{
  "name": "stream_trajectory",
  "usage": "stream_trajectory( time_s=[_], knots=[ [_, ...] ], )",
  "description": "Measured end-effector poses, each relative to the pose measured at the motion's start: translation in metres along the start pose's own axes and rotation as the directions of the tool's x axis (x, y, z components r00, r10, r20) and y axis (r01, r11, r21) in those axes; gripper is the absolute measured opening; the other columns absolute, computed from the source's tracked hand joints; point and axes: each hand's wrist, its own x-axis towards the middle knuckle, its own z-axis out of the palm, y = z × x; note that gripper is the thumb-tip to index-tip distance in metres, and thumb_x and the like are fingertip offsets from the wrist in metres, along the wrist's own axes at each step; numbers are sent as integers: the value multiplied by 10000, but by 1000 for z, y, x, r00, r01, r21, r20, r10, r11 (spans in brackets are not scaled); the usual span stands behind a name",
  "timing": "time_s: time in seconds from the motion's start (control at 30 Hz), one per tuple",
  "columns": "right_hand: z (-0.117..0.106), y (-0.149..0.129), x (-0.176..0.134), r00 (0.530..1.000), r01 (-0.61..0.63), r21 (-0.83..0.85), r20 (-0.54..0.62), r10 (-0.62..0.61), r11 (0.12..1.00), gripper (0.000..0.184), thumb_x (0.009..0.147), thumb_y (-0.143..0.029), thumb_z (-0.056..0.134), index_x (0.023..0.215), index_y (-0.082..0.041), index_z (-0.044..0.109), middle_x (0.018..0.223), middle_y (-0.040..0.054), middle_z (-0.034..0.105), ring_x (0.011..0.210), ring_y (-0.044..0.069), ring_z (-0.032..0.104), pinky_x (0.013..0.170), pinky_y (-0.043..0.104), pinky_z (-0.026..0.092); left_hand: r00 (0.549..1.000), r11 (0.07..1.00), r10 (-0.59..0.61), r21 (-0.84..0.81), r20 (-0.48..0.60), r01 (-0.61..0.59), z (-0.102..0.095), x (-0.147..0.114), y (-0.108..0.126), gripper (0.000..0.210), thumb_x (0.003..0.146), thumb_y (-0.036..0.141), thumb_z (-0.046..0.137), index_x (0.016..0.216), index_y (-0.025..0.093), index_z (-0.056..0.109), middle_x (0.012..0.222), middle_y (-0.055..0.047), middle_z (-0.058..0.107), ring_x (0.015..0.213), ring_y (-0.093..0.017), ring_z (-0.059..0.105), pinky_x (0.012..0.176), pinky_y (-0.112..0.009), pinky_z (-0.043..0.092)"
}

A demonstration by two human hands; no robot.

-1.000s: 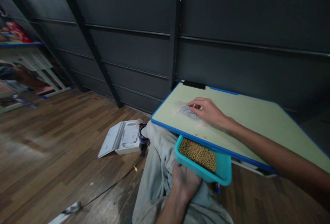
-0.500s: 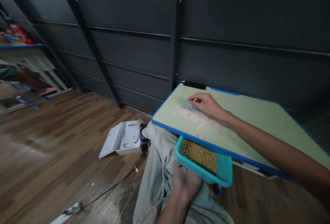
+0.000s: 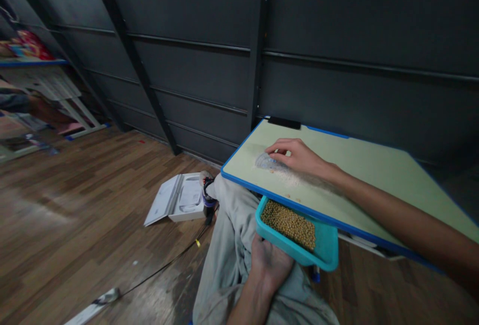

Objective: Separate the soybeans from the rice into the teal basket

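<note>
My left hand (image 3: 270,261) supports a turquoise plastic tray (image 3: 326,245) from below, its palm turned up. Small round tan beans (image 3: 290,225) fill much of the tray, which sits just under the desk's front edge. Over the pale green desktop (image 3: 368,158), my right hand (image 3: 297,154) pinches a clear, half-round plastic piece (image 3: 265,161) with faint bluish markings, like a protractor. It lies low against the desktop, beside a spread of fine whitish grains (image 3: 290,178). A few loose beans (image 3: 293,198) rest near the blue desk edge.
A flat black object (image 3: 284,123) lies at the desk's back edge, by the dark panelled wall (image 3: 194,66). On the wooden floor are an open white box (image 3: 187,198) and a thin cable (image 3: 164,265). Another person's leg (image 3: 48,113) shows under a desk at far left.
My right hand has moved slightly left and nearer with the clear piece, across the grains. The left hand and tray have stayed nearly still.
</note>
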Motion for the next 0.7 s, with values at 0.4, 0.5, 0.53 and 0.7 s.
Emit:
stream_trajectory(
  time_s=[0.4,0.5,0.53,0.7],
  knots=[
    [11,-7,-1,997,75,-103,9,-74,992,238,1014,-204,576,1147,-238,770,1108,79,750,1032,215,683,948,381,515,999,999,33,8,26,-33,-2,-2,5,484,1001,314,411,1423,166,598,1413,-155,665,1339,-314,602,1189,-547,396],
    [13,-10,-2,996,85,-90,0,-85,992,235,1013,-210,582,1150,-246,770,1109,73,752,1021,212,688,945,379,519,997,997,76,11,-21,-76,5,-5,15,469,1006,291,405,1405,161,615,1375,-154,690,1321,-314,616,1183,-549,406],
    [13,-11,-2,996,91,-86,-5,-91,992,236,1014,-213,582,1152,-246,770,1110,72,753,1021,211,689,945,376,520,995,996,93,9,-34,-93,7,-5,19,465,1009,291,404,1395,155,624,1361,-159,698,1322,-317,616,1181,-552,409],
    [15,-19,-4,993,122,-83,15,-121,989,255,1017,-204,567,1175,-230,766,1129,87,752,1047,221,689,953,387,524,986,987,158,2,-60,-159,11,-7,33,450,1032,323,382,1285,132,702,1313,-159,725,1327,-320,612,1189,-545,405]
  ],
)
